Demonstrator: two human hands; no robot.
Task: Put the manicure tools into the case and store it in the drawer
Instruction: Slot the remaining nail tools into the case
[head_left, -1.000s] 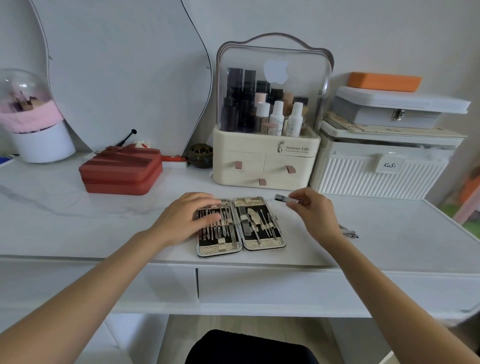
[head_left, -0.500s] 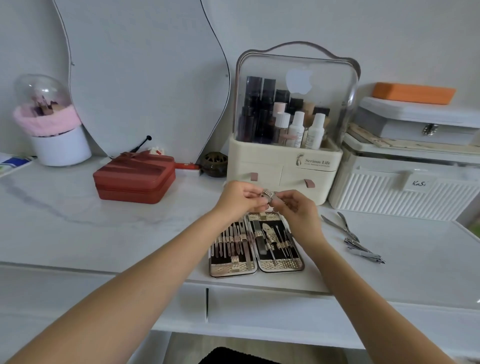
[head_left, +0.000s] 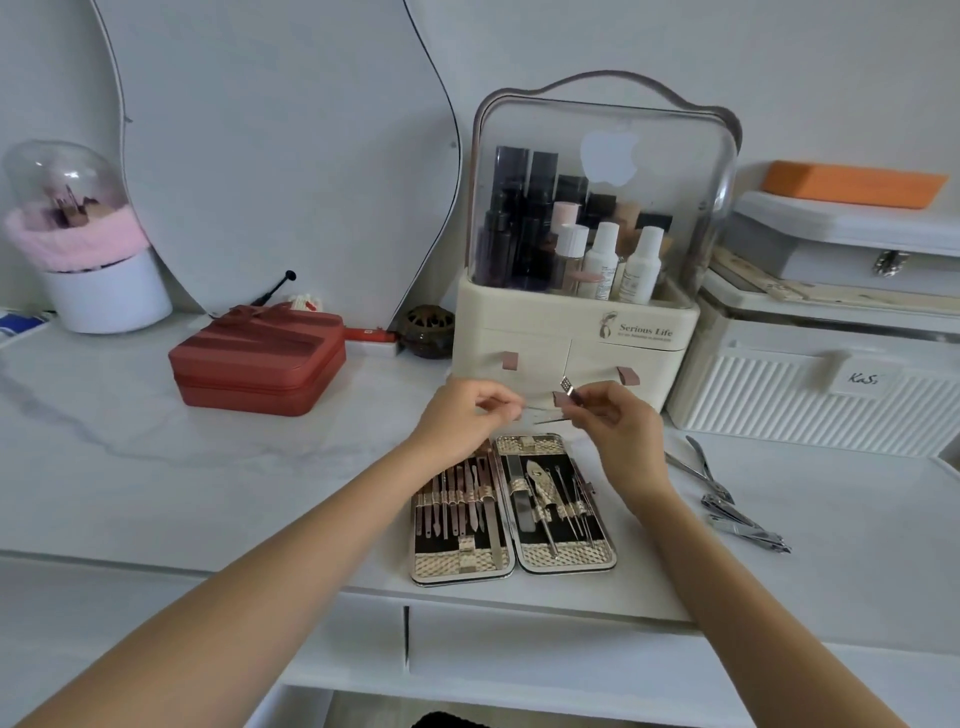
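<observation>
We see both hands raised above the open manicure case (head_left: 511, 512), a black-lined folding case with woven gold trim that lies flat near the front edge of the white marbled counter (head_left: 156, 467). Its two halves hold rows of slim metal tools under elastic loops. The right hand (head_left: 618, 431) pinches a small metal tool with a checkered silver tip (head_left: 568, 388) between thumb and curled fingers, the tip pointing up and to the left. The left hand (head_left: 462, 421) hovers just beside it, fingers curled; thin metal prongs show between the two hands, but we cannot tell whether the left hand grips them or merely touches them. To the right of the case, apart from it, loose steel nippers and clippers (head_left: 727, 499) rest on the counter. Behind the hands stands a cream cosmetics organiser with a clear domed lid (head_left: 587, 291), bottles inside, small drawers in its base. To its left sits a red zipped box (head_left: 260, 364); to its right, a white ribbed storage bin (head_left: 810, 395). Below the counter's edge, the white drawer front (head_left: 545, 654) is shut.
</observation>
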